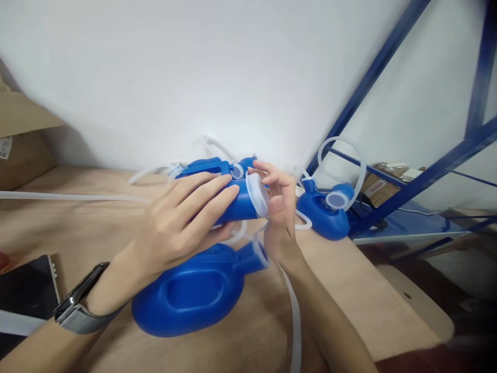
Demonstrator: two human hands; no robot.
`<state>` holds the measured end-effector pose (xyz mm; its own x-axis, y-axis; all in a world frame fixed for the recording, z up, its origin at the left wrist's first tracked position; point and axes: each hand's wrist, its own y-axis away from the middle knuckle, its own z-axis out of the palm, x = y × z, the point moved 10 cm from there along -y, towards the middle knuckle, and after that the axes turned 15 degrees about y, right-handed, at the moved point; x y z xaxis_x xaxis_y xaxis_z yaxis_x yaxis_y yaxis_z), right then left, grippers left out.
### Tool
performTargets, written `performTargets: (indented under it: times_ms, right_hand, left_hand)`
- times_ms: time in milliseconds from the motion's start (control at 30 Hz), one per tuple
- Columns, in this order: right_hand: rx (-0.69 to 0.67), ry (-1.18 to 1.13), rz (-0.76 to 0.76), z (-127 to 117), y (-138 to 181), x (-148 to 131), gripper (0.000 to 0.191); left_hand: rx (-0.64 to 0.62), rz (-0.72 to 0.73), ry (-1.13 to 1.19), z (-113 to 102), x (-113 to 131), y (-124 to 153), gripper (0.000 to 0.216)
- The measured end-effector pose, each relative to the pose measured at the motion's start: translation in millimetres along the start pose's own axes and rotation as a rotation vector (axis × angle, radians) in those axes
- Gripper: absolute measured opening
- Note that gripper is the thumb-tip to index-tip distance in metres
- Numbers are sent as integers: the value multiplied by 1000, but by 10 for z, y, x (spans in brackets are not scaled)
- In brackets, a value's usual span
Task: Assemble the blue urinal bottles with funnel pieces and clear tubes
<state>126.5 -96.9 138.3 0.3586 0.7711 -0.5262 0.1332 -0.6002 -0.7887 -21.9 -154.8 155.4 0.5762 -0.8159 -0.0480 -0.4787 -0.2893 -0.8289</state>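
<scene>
My left hand (182, 220) is wrapped over a blue cylindrical urinal cup (235, 204) with a translucent white rim (257, 195) facing right. At that rim, the bent fingers and thumb of my right hand (278, 207) press on its edge. Below both hands a blue urinal bottle (194, 284) lies on its side, its hollow handle showing and its short neck (250, 257) pointing right. A white tube (295, 316) runs down past my right forearm, and another tube (73, 196) stretches off to the left.
More blue urinal bottles (205, 165) lie behind my hands by the wall; another bottle (324, 215) with a looped tube stands right. A dark tablet-like device (29, 287) is at left, near a cardboard box (27, 155). Blue metal shelving (373, 77) rises beyond the wooden table's (373, 295) edge.
</scene>
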Motion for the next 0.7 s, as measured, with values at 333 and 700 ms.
performTargets:
  times_ms: [333,700]
  right_hand:
    - [-287,34,-109,213,22,-104,50]
    - [-431,-74,-250,290,76,-360,44]
  left_hand:
    - [-163,-66,87,163,-57,68,50]
    - [-163,-371,354,83,-99,64,39]
